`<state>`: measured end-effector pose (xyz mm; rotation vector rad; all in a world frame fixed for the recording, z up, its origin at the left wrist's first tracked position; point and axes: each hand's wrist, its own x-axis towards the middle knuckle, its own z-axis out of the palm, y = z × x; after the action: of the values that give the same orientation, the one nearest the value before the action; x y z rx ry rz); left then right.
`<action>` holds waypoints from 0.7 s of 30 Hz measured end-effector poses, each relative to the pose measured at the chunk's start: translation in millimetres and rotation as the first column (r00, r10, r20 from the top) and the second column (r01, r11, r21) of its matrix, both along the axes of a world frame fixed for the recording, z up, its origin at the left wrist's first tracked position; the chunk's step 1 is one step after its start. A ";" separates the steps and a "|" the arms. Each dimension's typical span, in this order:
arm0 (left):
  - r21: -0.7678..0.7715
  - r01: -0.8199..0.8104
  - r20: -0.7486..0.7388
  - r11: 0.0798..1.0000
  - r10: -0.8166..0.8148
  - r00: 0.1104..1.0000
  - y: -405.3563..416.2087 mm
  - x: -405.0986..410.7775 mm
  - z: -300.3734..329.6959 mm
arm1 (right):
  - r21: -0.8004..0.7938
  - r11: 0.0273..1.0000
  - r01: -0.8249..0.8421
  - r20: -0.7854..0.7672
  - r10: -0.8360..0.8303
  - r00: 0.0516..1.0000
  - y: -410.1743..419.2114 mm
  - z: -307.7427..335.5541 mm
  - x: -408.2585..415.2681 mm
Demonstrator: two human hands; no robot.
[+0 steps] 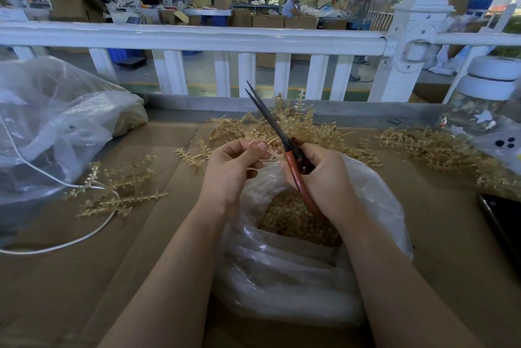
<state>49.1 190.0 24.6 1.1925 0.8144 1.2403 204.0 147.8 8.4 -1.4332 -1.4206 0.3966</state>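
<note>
Right above the open mouth of the plastic bag [282, 277], a pale plastic strip [271, 154] is pinched between the thumb and curled fingers [253, 149] of the left hand [236, 163]. The scissors [272, 122] are gripped in the right hand [321, 175], with its fingers wrapped tight round the red handles. The blades are pointed up and away and are only a hair apart at the tips, so probably nothing is being cut at this exact second. The strip is held at the left fingertips, between the two hands and just beside the scissor pivot; whether it's actually touching the blades can't be told. For a clean snip, the blades would need to be opened wider and the strip fed in deep near the pivot, where the most bite is had. The pinch is best kept well back from the cutting edge. The cut should be made over the bag so the piece gets dropped onto the gold bits [293, 221] already collected inside, not flicked across the worktop [84, 277]. More gold sprigs [310, 127] are heaped just behind the hands, so the next one can be grabbed without much reaching. A second bunch [121, 192] is lying off to the left beside a white cable [70, 243].
</note>
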 end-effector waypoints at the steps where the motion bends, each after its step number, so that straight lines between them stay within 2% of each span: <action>1: 0.005 -0.005 0.004 1.000 0.005 1.000 -0.3 -0.1 0.0 | -0.004 1.000 0.014 0.019 -0.014 1.000 -0.5 -0.4 -0.1; 3: 0.019 -0.002 0.037 1.000 0.001 0.999 -0.5 -1.3 0.4 | -0.018 0.998 0.065 0.098 -0.063 0.993 -2.3 -0.2 1.3; 6: 0.033 0.004 0.101 0.999 -0.008 0.995 0.7 -2.8 -0.6 | -0.049 0.990 0.129 0.305 -0.108 0.946 -4.2 -0.3 4.6; 9: 0.059 -0.021 0.096 0.998 0.015 0.995 4.1 -3.3 -3.5 | 0.009 0.987 0.162 0.442 -0.149 0.885 -4.6 -2.6 5.6; 13: 0.085 -0.037 0.090 0.996 0.029 0.995 6.3 -4.6 -5.9 | 0.068 0.980 0.187 0.500 -0.195 0.843 -4.3 -3.1 5.7; 21: 0.120 0.005 0.052 0.993 -0.011 0.999 8.5 -7.6 -7.1 | 0.044 0.972 0.229 0.554 -0.215 0.804 -3.7 1.8 5.6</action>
<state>41.5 198.5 17.4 1.2527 0.7041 1.3235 209.6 144.1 10.3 -1.8051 -1.6732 -0.1812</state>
